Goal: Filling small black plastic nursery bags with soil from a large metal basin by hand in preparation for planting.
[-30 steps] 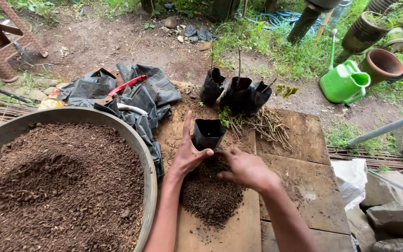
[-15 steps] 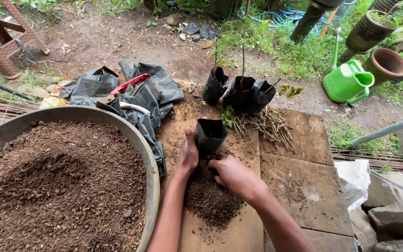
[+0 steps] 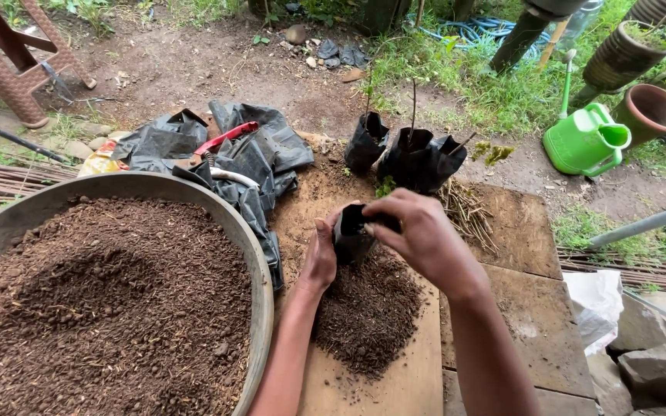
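Note:
A small black plastic nursery bag [image 3: 352,239] stands on the wooden board [image 3: 502,308] above a heap of dark soil [image 3: 368,312]. My left hand [image 3: 321,258] grips the bag's left side. My right hand [image 3: 425,235] is cupped over the bag's open top, fingers closed at its rim. Whether soil is in that hand is hidden. Behind the bag stand filled black bags with thin stems [image 3: 410,154], and a bundle of cut twigs [image 3: 468,212] lies on the board.
A large metal basin [image 3: 260,254] full of soil fills the left. Empty black bags [image 3: 252,150] and red pruning shears [image 3: 221,139] lie behind it. A green watering can [image 3: 583,139] and clay pots [image 3: 649,112] sit at right; stones [image 3: 653,370] lie lower right.
My right hand rose from the soil heap up to the bag's mouth. My left hand stayed on the bag's side, and the bag now leans slightly.

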